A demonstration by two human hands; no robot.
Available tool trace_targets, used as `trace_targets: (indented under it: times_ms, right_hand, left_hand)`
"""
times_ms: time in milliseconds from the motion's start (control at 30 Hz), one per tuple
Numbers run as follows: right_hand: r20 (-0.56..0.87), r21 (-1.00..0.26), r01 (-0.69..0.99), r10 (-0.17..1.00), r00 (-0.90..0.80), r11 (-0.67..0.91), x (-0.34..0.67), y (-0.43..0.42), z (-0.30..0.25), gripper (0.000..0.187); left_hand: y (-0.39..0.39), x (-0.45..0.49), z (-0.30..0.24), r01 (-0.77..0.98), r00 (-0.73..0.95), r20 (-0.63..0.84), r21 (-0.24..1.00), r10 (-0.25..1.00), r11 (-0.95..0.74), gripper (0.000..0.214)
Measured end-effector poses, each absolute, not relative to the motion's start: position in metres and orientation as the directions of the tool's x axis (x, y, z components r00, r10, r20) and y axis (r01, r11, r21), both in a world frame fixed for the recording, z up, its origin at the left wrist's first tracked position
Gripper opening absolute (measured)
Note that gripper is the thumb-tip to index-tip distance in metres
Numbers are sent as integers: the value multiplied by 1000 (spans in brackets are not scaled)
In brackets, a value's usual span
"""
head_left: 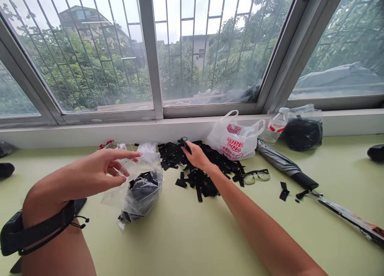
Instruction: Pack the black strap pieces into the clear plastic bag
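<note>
Lettering in red on the white plastic carrier bag (232,138), perhaps "SUPER MINI", showed just beyond the right hand (196,156). Its fingertips (186,148) met the heap of black strips (201,180), though any grip was hard to tell. The left hand (99,168) hung open, fingers apart, beside a clear plastic bag (141,196) of black material. Glasses (255,177) lay right of the right hand.

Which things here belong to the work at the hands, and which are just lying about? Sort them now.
In use: right hand, on the black strips; left hand, open, beside the clear bag.

Lying about: glasses, white carrier bag, umbrella, plastic bottle, black bundle.
</note>
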State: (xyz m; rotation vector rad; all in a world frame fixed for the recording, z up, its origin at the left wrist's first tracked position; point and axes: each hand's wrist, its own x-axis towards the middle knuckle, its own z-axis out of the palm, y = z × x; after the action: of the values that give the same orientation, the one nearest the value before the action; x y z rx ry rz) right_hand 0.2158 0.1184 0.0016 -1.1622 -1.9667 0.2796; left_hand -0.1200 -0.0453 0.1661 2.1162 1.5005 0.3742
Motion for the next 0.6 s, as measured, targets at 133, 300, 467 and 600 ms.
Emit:
trace_targets:
  times_ms: [133, 300, 467, 600]
  right_hand:
    - [592, -709, 421, 802, -79, 565, 223, 121, 35, 44]
    - [206, -951, -228, 978, 39, 210, 214, 111, 31, 46]
    - [92, -954, -281, 993, 70, 108, 207, 109, 7, 33]
    - [67, -931, -357, 996, 54, 82, 220, 118, 20, 29]
  left_hand:
    - [-44, -116, 168, 808, 334, -83, 538, 939, -240, 72]
    - [-34, -109, 164, 861, 294, -8, 437, 956, -262, 56]
    - [-34, -100, 162, 898, 266, 124, 327, 956, -293, 43]
    - [-47, -93, 170, 926, 272, 96, 246, 958, -287, 42]
